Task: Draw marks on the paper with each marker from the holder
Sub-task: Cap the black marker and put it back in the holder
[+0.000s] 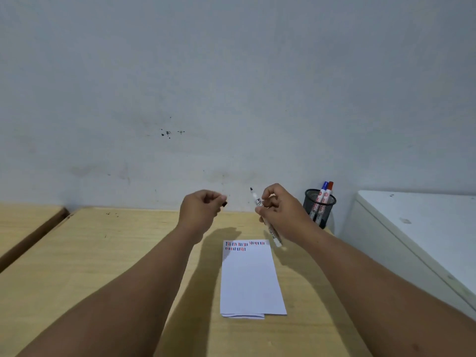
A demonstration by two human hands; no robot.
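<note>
Right hand (279, 211) fingers pinch uncapped black marker (260, 210), tip up; left hand (199, 211) fingers curl round its cap (224, 203), above paper (251, 276) at desk (103, 266) centre.

White paper (251, 279) bears red, blue, black dashes; black mesh holder (319, 211).

Single head view looked forward and down over table (123, 253), wall (231, 86) filling upper half; forearms close below.

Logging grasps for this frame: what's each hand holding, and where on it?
Right hand: uncapped black marker, fingers around mid-barrel, tip up. Left hand: small black piece, probably the cap, pinched at the fingertips.
</note>
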